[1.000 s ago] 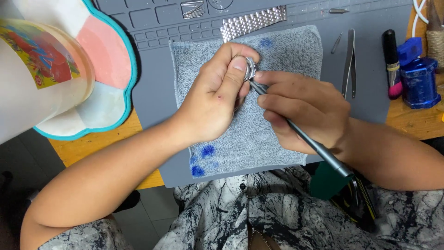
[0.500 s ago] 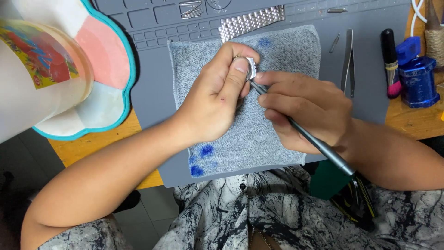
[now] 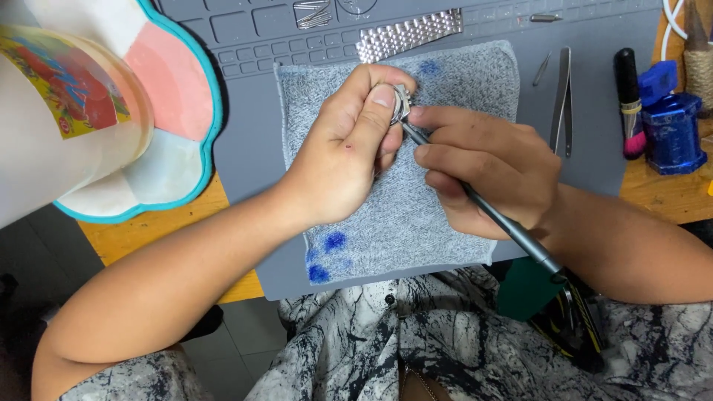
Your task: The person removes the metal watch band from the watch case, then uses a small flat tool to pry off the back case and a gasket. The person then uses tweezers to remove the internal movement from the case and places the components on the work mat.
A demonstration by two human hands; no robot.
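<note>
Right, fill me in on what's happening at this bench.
A person's left hand pinches a small round metal watch case above a grey cloth on a grey work mat. The right hand holds a slim grey tool, tip against the case. Tweezers and a metal watch band lie nearby.

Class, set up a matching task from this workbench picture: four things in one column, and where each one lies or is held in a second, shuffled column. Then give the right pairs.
Things
1. watch case
2. slim grey tool
3. metal watch band
4. tweezers

Places
A. on the grey mat, right of the grey cloth
B. pinched in the left hand
C. gripped like a pen in the right hand
D. on the mat just above the cloth's top edge

Pairs: 1-B, 2-C, 3-D, 4-A
</note>
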